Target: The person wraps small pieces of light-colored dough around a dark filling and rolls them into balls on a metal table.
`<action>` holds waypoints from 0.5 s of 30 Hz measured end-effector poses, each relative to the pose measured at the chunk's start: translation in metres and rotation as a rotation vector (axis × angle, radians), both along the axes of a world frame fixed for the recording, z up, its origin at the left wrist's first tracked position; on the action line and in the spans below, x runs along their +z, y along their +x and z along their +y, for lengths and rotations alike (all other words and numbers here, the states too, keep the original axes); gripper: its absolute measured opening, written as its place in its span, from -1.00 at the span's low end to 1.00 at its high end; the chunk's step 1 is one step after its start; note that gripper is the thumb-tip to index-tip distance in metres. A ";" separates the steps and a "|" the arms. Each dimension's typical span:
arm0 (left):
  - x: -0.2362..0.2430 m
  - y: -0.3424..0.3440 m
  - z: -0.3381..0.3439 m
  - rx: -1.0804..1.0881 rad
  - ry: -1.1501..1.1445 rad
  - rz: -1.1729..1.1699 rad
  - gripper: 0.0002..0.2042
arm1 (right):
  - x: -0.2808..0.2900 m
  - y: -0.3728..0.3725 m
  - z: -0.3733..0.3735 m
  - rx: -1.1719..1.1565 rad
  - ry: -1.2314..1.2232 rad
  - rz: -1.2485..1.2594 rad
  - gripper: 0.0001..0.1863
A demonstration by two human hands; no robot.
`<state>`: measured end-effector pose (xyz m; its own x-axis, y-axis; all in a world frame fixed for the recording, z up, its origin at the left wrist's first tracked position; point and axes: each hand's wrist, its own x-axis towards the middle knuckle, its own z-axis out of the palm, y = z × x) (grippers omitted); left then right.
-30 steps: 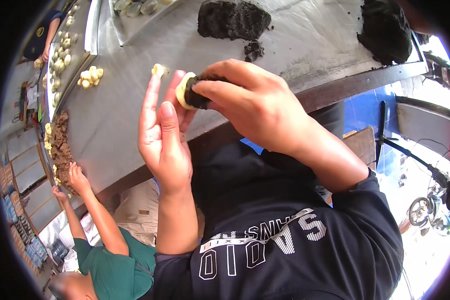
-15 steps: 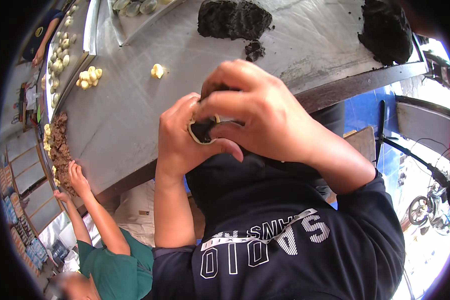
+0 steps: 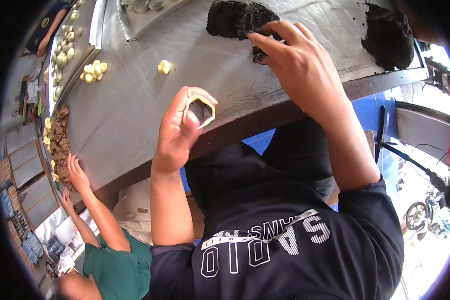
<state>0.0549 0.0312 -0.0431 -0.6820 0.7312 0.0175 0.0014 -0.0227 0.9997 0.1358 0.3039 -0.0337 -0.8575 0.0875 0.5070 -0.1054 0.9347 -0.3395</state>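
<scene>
My left hand [image 3: 176,132] is curled around a small cup of pale yellow dough [image 3: 213,112], held above the table's near edge. Dark filling [image 3: 201,111] lies inside the dough, and my thumb presses at its rim. My right hand [image 3: 302,65] reaches to the far side, its fingers and thumb bent around a small piece of dark paste [image 3: 258,53]. That piece sits beside a big block of the same dark paste [image 3: 230,19], which the fingertips overlap in view.
On the metal table [image 3: 120,125] lie a single dough piece [image 3: 164,67], a dough cluster [image 3: 93,71] and another dark paste mound [image 3: 389,40]. Trays of dough balls [image 3: 64,52] stand at the left. A co-worker's hand [image 3: 77,172] is by a brown crumbly mass [image 3: 61,135].
My right hand has left the dough cup and moved away to the dark paste by the block. My left hand keeps the cup, its filled opening now plainly visible.
</scene>
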 end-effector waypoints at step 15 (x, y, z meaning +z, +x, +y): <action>-0.006 -0.001 -0.005 0.053 0.135 0.046 -0.63 | 0.002 -0.002 0.024 0.255 -0.032 -0.059 -0.78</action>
<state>0.0537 0.0266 -0.0494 -0.7155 0.6832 0.1459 0.0522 -0.1559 0.9864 0.1340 0.3276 -0.0320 -0.8818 -0.1201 0.4561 -0.3152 0.8694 -0.3806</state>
